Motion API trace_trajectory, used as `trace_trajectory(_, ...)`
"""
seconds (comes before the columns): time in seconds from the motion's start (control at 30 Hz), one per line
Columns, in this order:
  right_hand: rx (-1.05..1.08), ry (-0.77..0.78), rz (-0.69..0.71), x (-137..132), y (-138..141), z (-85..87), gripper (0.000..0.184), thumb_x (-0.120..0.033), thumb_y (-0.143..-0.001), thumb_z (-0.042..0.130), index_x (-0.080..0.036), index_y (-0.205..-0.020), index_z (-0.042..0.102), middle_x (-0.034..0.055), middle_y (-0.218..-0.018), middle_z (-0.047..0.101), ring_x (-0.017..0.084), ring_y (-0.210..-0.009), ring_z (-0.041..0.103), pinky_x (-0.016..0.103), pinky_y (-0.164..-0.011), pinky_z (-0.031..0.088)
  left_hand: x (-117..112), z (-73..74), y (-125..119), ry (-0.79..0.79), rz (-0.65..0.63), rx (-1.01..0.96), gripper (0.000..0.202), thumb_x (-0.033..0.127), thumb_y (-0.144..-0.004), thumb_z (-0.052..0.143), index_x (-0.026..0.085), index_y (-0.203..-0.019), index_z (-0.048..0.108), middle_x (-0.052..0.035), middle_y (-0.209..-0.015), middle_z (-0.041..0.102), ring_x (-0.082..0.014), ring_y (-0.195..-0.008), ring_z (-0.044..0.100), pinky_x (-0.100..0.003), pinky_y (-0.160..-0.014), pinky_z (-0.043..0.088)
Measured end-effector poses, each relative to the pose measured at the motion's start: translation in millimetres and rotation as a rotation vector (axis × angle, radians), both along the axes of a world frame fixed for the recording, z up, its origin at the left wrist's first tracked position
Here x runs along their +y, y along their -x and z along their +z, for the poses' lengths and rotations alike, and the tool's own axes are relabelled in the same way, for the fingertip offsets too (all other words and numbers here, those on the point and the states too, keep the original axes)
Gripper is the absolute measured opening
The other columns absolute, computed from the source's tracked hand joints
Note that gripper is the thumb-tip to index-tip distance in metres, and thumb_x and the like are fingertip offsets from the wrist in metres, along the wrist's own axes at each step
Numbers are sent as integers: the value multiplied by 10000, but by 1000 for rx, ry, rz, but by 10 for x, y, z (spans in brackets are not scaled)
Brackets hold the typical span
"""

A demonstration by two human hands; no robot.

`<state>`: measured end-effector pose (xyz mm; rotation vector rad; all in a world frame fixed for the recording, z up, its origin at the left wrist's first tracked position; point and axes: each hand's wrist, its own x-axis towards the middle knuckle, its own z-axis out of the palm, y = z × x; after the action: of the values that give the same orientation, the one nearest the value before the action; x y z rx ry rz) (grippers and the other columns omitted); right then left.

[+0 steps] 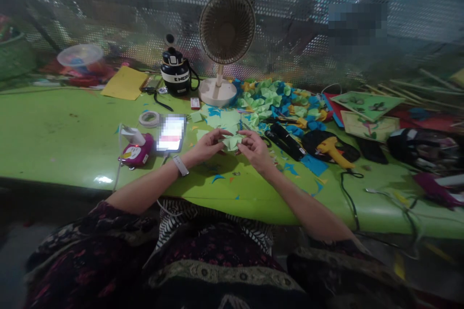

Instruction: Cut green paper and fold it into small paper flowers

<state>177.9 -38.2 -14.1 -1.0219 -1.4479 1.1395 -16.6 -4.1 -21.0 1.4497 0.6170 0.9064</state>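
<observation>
room far left on table (47,140), fan (227,26) ahead, stapler (286,142) blocking right

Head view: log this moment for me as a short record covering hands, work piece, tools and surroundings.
Left hand: fingertips on the left side of the light green paper piece
Right hand: fingertips on its right side
Work piece: creased; exact folds too small to tell
Tools right of the hands: black stapler, yellow glue gun
Left of the hands: lit phone, tape roll
Beyond the hands: heap of green, blue and yellow paper pieces, fan
Surface: green table
</observation>
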Motion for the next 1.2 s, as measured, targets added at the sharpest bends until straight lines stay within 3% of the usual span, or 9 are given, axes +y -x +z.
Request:
trace_trajectory(0.2,-49,-25,5,33,-21,-82,423,-369,-806,670,-226,-1170,511,-12,-781,644,152,-645,623,351,-668,575,5,2,-3,16,-13,-2,307,76,-841,583,160,-1136,566,-58,-1002,675,-106,-808,647,-240,-711,575)
trace_trajectory(0.3,-163,-108,-62,32,-38,-97,428,-335,-804,665,-223,-1193,525,23,-880,664,164,-704,639,348,-684,563,10,-4,2,18,-15,-22,297,94,-843,606,152,-1130,560,-56,-990,682,-107,-813,652,-247,-729,565)
trace_trajectory(0.4,-315,-306,-138,18,-52,-57,294,-296,-813,659,-231,-1095,611,71,-1040,678,215,-918,654,388,-793,560,22,-19,16,40,-13,-37,292,138,-851,646,150,-1129,557,-41,-931,689,-101,-783,652,-244,-728,550)
trace_trajectory(0.53,-428,-505,-104,8,-67,-2,161,-309,-878,614,-269,-1003,707,68,-1167,697,247,-1147,617,483,-1020,482,44,-42,34,75,-21,-18,291,184,-849,691,145,-1116,585,-10,-825,685,-83,-690,639,-236,-699,534)
trace_trajectory(0.63,-424,-490,-58,10,-78,-13,231,-333,-906,588,-302,-1083,734,53,-1273,684,242,-1199,618,506,-1076,449,49,-45,33,105,-18,10,244,188,-839,705,130,-1064,630,-2,-776,678,-79,-659,634,-241,-697,534)
trace_trajectory(0.73,-393,-453,-37,7,-81,-38,255,-335,-920,579,-315,-1109,749,47,-1321,669,242,-1230,613,512,-1094,438,35,-38,22,135,-25,-8,198,208,-829,719,122,-1001,670,-28,-858,700,-88,-710,651,-275,-751,556)
trace_trajectory(0.9,-385,-472,-35,16,-77,-59,250,-325,-913,601,-336,-1106,758,32,-1349,653,236,-1271,587,515,-1110,427,1,-34,6,222,-22,-100,279,283,-764,800,128,-972,695,-33,-895,715,-96,-747,657,-289,-785,571)
trace_trajectory(1.2,-704,-675,-47,-21,-41,1,345,-352,-927,593,-311,-1259,679,28,-1488,528,265,-1443,393,557,-1184,331,-25,5,-2,393,26,-180,244,212,-762,791,122,-957,677,10,-768,691,-78,-691,651,-264,-794,580)
